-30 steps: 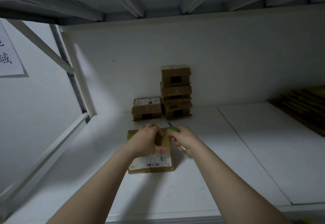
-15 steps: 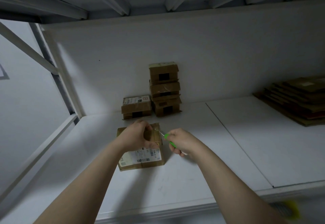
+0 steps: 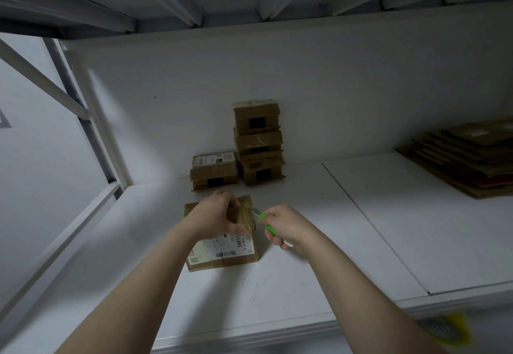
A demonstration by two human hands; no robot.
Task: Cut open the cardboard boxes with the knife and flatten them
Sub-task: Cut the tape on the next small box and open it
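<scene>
The left hand [image 3: 215, 214] grips the far end of a labelled cardboard box [image 3: 222, 253] lying on the white shelf [image 3: 277, 298]. The right hand [image 3: 286, 226] clenches a green-handled knife [image 3: 268, 224], blade tip at the box's right edge. More taped boxes [image 3: 258, 145] stand behind.

Labelled box [image 3: 222, 253] lies flat; green knife [image 3: 262, 217], tip at its right edge

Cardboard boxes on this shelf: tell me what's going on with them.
One box is under the knife. A person's left hand grips the labelled cardboard box on the white shelf, while the right hand holds a green-handled knife with its blade at the box's right edge. Four more taped boxes wait against the back wall, three stacked and one beside them. A pile of flattened cardboard lies far right.
</scene>
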